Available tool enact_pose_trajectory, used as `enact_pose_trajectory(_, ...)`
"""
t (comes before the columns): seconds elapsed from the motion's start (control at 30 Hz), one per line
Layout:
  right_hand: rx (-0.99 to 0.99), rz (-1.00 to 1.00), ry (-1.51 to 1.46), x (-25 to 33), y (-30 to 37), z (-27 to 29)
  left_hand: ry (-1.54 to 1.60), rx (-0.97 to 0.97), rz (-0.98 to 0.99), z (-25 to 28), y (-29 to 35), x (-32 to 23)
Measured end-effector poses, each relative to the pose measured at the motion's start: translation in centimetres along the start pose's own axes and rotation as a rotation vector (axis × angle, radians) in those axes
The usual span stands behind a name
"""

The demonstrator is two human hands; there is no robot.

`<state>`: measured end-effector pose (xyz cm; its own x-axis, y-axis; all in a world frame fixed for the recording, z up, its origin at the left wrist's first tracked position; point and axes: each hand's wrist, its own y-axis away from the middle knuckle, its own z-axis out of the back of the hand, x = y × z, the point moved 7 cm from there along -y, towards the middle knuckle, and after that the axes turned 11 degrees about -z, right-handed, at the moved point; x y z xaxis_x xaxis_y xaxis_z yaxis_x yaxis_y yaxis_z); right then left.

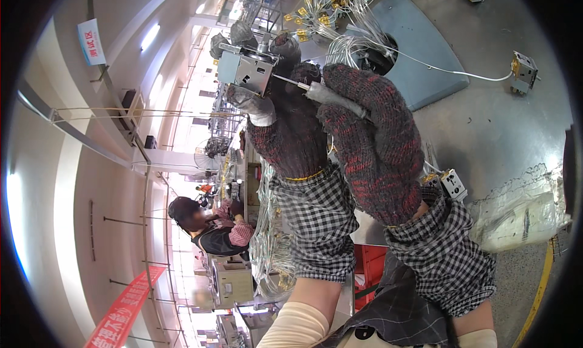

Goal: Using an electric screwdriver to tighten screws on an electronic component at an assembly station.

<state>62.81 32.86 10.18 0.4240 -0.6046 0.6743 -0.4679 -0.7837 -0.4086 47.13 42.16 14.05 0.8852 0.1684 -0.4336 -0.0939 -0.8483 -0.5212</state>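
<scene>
My left hand (288,126), in a dark knitted glove with grey-taped fingertips, grips a small metal box-shaped part (249,72) with cut-outs and a short shaft on top. My right hand (376,141) wears a black-and-red knitted glove, its fingers closed around a thin metal rod (291,81). The rod's far end reaches the side of the box; I cannot tell whether it is a tool or a piece of the part. Beyond my hands, a bundle of silvery thin leads (364,47) with yellow-ended pieces (319,17) lies on the metal table (480,129).
A blue-grey panel (419,50) lies under the leads. At the right, a similar metal part (523,74) trails a white lead; another (453,185) sits beside my right wrist. Clear plastic sheeting (516,217) covers the table corner. A person (212,226) works at the left.
</scene>
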Motion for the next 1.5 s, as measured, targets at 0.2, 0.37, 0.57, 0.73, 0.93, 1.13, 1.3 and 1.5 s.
enact_pose_trajectory(0.2,-0.006,0.073,0.015,0.2,0.0,-0.4,-0.537,0.214,-0.051,-3.5,0.6,1.5)
enact_pose_trajectory(0.37,-0.041,0.010,-0.006,-0.5,-0.1,0.2,-0.459,0.216,0.130,0.5,0.3,1.3)
enact_pose_trajectory(0.57,-0.043,0.039,0.051,-0.1,-0.3,-0.2,-0.516,0.187,0.119,1.1,0.1,0.3)
enact_pose_trajectory(0.73,0.016,0.058,0.061,-0.6,-0.4,0.4,-0.499,0.164,0.144,2.5,0.1,1.1)
enact_pose_trajectory(0.93,-0.004,0.053,0.007,-0.6,-0.3,-0.3,-0.533,0.164,0.119,1.8,-0.4,0.5)
enact_pose_trajectory(1.13,-0.039,-0.113,-0.021,-1.2,-0.2,0.4,-0.507,0.132,0.141,4.7,-0.6,0.8)
enact_pose_trajectory(1.3,-0.024,0.140,0.095,0.0,-0.5,0.2,-0.567,0.138,0.106,3.5,-0.8,0.2)
enact_pose_trajectory(1.5,-0.071,0.134,0.100,0.3,-0.8,0.7,-0.749,0.125,-0.057,0.2,-0.1,1.4)
